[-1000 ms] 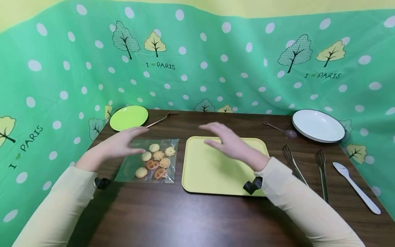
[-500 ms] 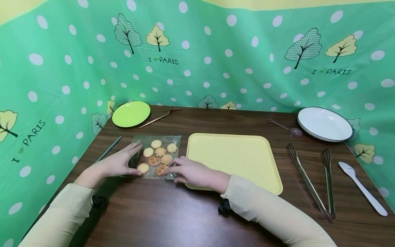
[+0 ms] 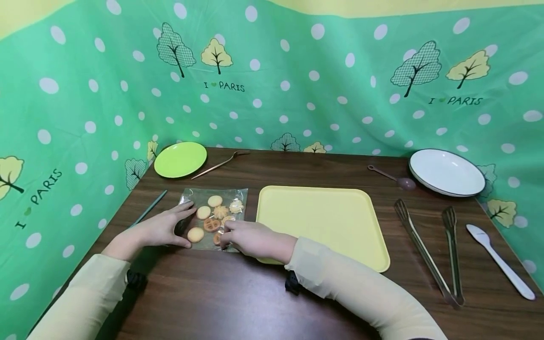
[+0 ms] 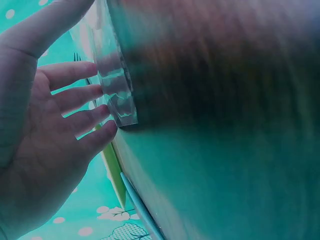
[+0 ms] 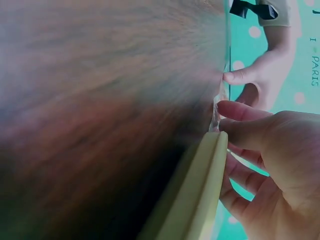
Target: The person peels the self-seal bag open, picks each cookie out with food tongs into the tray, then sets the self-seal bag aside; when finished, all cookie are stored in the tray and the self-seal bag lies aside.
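Note:
A clear plastic bag point(image 3: 197, 193) of several cookies point(image 3: 203, 212), round, flower-shaped and pretzel-like, lies flat on the dark wooden table left of the yellow tray. My left hand point(image 3: 157, 230) rests at the bag's left side with thumb and fingers spread apart. In the left wrist view its straight fingertips touch the crinkled edge of the bag point(image 4: 117, 92). At the bag's right front corner, my right hand point(image 3: 255, 241) pinches the plastic; the thumb and forefinger tips come together on it in the right wrist view. That hand covers part of the cookies and the tray's left edge.
The yellow tray point(image 3: 318, 212) lies right of the bag. Tongs point(image 3: 425, 250) and a white knife point(image 3: 499, 259) lie farther right. A white dish point(image 3: 446, 172) and a spoon point(image 3: 388, 177) are back right; a green plate point(image 3: 180, 159), a fork point(image 3: 221, 164) and a thin blue stick point(image 3: 148, 208) are left.
Both hands have come down from above the table to the bag's two sides. The right hand has crossed left from over the tray, and its fingers have closed on the bag's corner.

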`<state>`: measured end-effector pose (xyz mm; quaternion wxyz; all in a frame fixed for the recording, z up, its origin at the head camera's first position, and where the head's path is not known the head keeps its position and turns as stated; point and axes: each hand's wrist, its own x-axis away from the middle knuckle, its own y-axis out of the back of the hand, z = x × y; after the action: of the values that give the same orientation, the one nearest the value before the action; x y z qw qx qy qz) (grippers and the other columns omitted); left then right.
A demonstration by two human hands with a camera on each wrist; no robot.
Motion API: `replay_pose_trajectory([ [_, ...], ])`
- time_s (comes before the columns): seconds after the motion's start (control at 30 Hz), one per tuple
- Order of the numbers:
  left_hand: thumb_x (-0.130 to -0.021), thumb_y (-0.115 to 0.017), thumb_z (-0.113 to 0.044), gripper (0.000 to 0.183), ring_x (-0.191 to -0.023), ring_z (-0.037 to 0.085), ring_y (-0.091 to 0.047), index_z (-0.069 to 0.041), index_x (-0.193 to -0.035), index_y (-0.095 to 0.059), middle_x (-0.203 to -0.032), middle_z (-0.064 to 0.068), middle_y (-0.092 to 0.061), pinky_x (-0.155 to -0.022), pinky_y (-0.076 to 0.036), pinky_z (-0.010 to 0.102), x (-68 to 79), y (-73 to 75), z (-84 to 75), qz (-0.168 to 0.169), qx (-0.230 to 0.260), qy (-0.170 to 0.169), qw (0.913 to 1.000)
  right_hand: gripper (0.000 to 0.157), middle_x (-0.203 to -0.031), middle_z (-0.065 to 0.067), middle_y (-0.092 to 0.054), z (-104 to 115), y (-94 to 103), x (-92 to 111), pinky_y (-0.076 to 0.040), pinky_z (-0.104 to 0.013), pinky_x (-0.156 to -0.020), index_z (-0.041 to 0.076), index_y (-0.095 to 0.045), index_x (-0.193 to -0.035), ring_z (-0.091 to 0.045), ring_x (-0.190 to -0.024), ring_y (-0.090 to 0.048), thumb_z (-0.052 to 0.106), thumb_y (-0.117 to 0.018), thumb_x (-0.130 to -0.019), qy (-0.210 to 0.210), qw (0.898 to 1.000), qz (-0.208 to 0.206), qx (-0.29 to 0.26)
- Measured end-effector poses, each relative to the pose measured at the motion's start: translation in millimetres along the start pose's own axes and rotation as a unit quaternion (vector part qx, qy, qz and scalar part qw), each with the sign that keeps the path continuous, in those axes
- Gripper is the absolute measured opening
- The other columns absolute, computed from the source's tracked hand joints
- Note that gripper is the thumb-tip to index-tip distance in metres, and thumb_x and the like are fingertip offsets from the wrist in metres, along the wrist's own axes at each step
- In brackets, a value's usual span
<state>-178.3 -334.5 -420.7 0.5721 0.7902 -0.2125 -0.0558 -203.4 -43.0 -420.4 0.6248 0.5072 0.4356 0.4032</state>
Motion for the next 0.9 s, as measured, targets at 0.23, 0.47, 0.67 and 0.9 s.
replay_pose_trajectory([
  [0.23,-0.067,-0.079,-0.055,0.102,-0.134,0.043,-0.032,-0.001,-0.143,-0.038,-0.152,0.024,-0.025,-0.101,-0.037,0.052,-0.5,2.6,2.7,-0.005,-0.002,-0.002,1.0000,0.028,-0.117,0.000,-0.058,2,-1.1,-9,-0.051,-0.024,-0.072,0.029,-0.066,-0.092,-0.010,-0.101,-0.060,0.003,-0.056,-0.088,0.004,0.999,0.018,0.039],
  [0.47,-0.067,-0.078,-0.056,0.101,-0.134,0.043,-0.032,0.000,-0.142,-0.039,-0.151,0.025,-0.025,-0.102,-0.036,0.052,-0.4,2.3,2.3,-0.008,0.002,-0.007,0.9999,0.014,-0.103,0.004,-0.054,2,-6.1,-17,-0.049,-0.024,-0.068,0.026,-0.059,-0.089,-0.009,-0.087,-0.058,0.012,-0.058,-0.091,0.007,0.998,0.025,0.062],
  [0.67,-0.069,-0.075,-0.059,0.102,-0.137,0.044,-0.025,0.001,-0.142,-0.038,-0.152,0.025,-0.023,-0.103,-0.033,0.054,0.1,0.4,1.6,-0.011,0.005,-0.008,0.9999,0.012,-0.122,-0.003,-0.056,6,-9.2,-21,-0.053,-0.030,-0.076,0.019,-0.060,-0.103,-0.014,-0.104,-0.060,0.017,-0.051,-0.096,-0.008,0.993,0.057,0.102],
  [0.9,-0.068,-0.075,-0.060,0.103,-0.138,0.044,-0.023,0.001,-0.142,-0.037,-0.153,0.024,-0.023,-0.103,-0.033,0.054,-2.7,0.7,3.4,-0.007,-0.003,-0.003,1.0000,0.021,-0.118,-0.001,-0.053,1,-5.5,-13,-0.051,-0.030,-0.082,0.016,-0.057,-0.116,-0.013,-0.104,-0.056,0.017,-0.043,-0.101,-0.012,0.994,0.060,0.086],
])
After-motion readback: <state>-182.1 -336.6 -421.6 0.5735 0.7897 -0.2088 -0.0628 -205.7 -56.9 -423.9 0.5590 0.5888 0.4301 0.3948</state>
